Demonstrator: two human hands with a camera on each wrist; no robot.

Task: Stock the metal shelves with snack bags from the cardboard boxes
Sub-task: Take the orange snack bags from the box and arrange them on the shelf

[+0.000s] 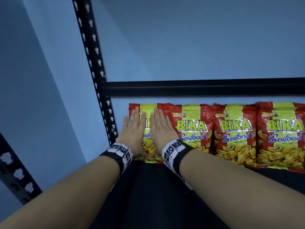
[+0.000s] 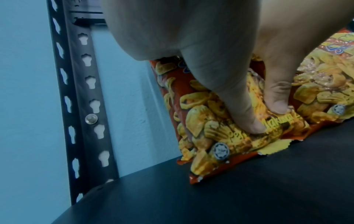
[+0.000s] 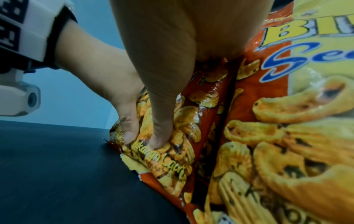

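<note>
Both grips flat, fingers straight, left hand (image 1: 134, 128) and right hand (image 1: 162, 129) against leftmost snack bag (image 1: 149, 128).

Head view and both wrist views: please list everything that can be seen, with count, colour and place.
snack bags: four fronts visible, red and yellow, standing in a row at the back of the shelf; whether more stand behind cannot be told.
shelf board: one, black, under the bags.
upright post: one, black with holes, left of the bags.
cross beam: one, black, above the bags.
second post: one, black, at far left.
wall: blue, behind the shelf.
wristbands: two, black with white markers.
left hand: flat on the leftmost bag.
right hand: flat on the same bag.
</note>
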